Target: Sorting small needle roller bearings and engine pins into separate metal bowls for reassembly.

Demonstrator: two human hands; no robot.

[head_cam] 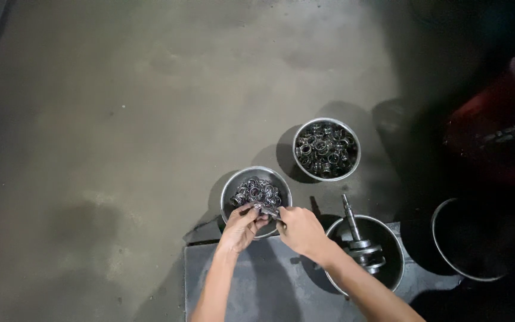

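Where fingertips meet, both hands (272, 223) bowlward.

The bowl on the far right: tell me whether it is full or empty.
Cannot tell. The far-right bowl shows a pale rim, but its inside lies in dark shadow, unlike the ring-filled bowl.

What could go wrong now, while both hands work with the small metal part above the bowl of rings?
1. The left hand and right hand pinch a small metal part over the near bowl; a slip might drop it among the similar metal rings, where it would be hard to find.
2. The right forearm lies close to the bowl with the shaft; a sideways move may knock the shaft.
3. The dim light may hide small parts.
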